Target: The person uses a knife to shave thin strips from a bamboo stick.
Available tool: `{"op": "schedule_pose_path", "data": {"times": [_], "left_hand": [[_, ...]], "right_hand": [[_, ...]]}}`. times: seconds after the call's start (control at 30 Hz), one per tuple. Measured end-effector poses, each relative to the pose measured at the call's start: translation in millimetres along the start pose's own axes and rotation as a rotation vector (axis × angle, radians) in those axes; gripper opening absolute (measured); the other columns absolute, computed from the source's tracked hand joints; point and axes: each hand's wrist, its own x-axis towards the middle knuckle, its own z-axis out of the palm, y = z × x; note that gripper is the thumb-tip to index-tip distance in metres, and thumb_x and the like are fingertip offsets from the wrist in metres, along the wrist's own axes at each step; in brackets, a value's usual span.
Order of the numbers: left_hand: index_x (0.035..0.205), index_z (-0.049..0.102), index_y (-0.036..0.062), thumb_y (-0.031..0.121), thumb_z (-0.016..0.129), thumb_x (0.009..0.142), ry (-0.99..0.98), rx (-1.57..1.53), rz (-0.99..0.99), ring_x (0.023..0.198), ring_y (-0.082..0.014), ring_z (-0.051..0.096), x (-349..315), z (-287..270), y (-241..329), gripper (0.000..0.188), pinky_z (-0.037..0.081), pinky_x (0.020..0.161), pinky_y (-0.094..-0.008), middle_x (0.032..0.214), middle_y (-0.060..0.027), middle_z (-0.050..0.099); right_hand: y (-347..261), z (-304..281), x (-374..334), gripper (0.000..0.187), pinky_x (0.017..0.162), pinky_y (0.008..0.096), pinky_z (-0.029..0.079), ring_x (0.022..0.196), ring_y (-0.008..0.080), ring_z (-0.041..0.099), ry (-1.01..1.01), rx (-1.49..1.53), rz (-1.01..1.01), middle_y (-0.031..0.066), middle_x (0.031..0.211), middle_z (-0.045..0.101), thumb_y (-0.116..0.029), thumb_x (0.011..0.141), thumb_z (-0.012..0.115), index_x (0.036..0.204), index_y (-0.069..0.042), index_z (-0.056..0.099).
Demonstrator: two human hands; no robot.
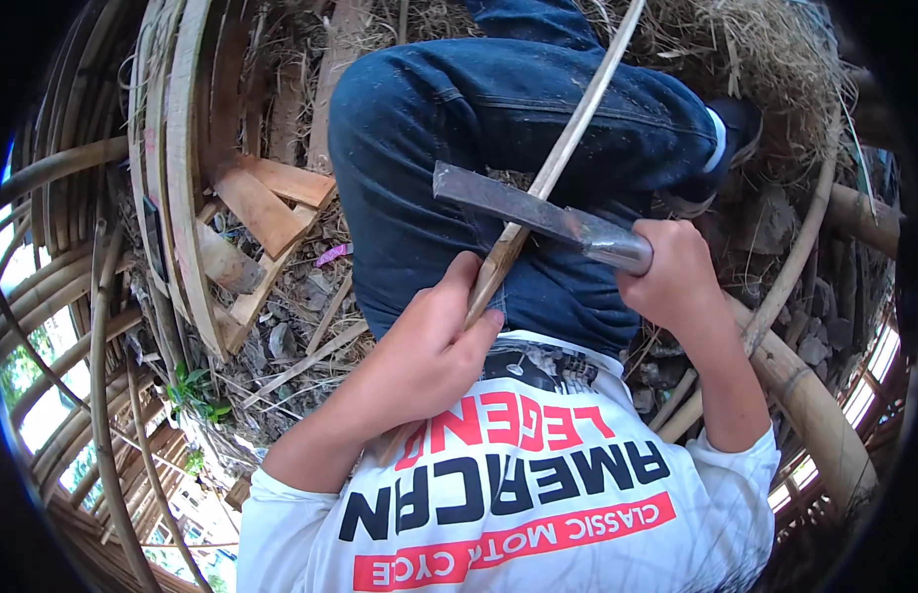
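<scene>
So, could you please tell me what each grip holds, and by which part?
Left grip: wooden strip, between blade and shirt; right grip: knife, by its handle.

- Wooden strip [577, 124]: upper end cut off by the view's top edge, lower end hidden behind the left hand [429, 346].
- Knife [508, 207]: handle's end hidden inside the right hand [671, 275].

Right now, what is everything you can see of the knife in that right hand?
The knife has a long, flat, dark grey blade, worn-looking, with a squarish tip, and a rounded, silvery handle that looks metallic. The right hand grips the handle's end, partly hiding it. The blade points to the person's left and slightly forward, crossing over the pale strip above the jeans; it seems to touch the strip.
</scene>
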Motion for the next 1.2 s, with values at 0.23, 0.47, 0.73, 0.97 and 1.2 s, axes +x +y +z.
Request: {"op": "schedule_pose_path", "data": {"times": [0.23, 0.47, 0.73, 0.97, 1.2], "left_hand": [[0.110, 0.046, -0.0031, 0.008, 0.053, 0.089, 0.036, 0.010, 0.001, 0.078, -0.0168, 0.047, -7, 0, 3, 0.025, 0.042, 0.072, -0.0314, 0.082, -0.0099, 0.049], [0.101, 0.045, 0.0009, 0.009, 0.054, 0.091, -0.012, -0.074, -0.005, 0.072, -0.0111, 0.042, -4, 1, -11, 0.016, 0.038, 0.064, -0.0267, 0.082, -0.0022, 0.044], [0.108, 0.044, 0.0026, 0.007, 0.055, 0.092, -0.038, -0.259, -0.036, 0.055, -0.0031, 0.039, 1, 3, -20, 0.020, 0.031, 0.047, -0.0211, 0.078, 0.0014, 0.043], [0.117, 0.044, 0.0022, 0.005, 0.053, 0.092, -0.091, -0.377, -0.149, 0.053, -0.0022, 0.036, -3, 4, -19, 0.028, 0.029, 0.046, -0.0204, 0.074, 0.0032, 0.041], [0.112, 0.044, 0.0018, 0.008, 0.053, 0.091, -0.011, -0.195, 0.045, 0.059, -0.0044, 0.039, -1, 10, -22, 0.024, 0.032, 0.050, -0.0212, 0.075, 0.0018, 0.043]], "right_hand": [[12, -5, 23, 0.017, 0.076, 0.0463, 0.055, 0.078, 0.0396, 0.067, 0.129, -0.134, 0.026, 0.0221, 0.078, 0.067, -0.017, 0.068, 0.070, 0.076, -0.003, 0.067], [32, -33, 27, 0.018, 0.071, 0.0490, 0.053, 0.077, 0.0422, 0.065, 0.295, -0.233, 0.073, 0.0239, 0.079, 0.066, -0.019, 0.076, 0.063, 0.079, -0.002, 0.066], [12, 2, 0, 0.017, 0.060, 0.0423, 0.052, 0.064, 0.0327, 0.065, 0.247, -0.209, -0.169, 0.0148, 0.069, 0.064, -0.013, 0.061, 0.070, 0.072, -0.006, 0.060], [9, 3, -8, 0.017, 0.062, 0.0418, 0.053, 0.063, 0.0335, 0.065, 0.132, -0.169, -0.166, 0.0161, 0.067, 0.065, -0.015, 0.060, 0.071, 0.069, -0.004, 0.062], [9, 0, -2, 0.019, 0.068, 0.0439, 0.055, 0.068, 0.0361, 0.066, 0.040, -0.184, -0.107, 0.0182, 0.070, 0.066, -0.017, 0.058, 0.073, 0.071, -0.005, 0.064]]}}
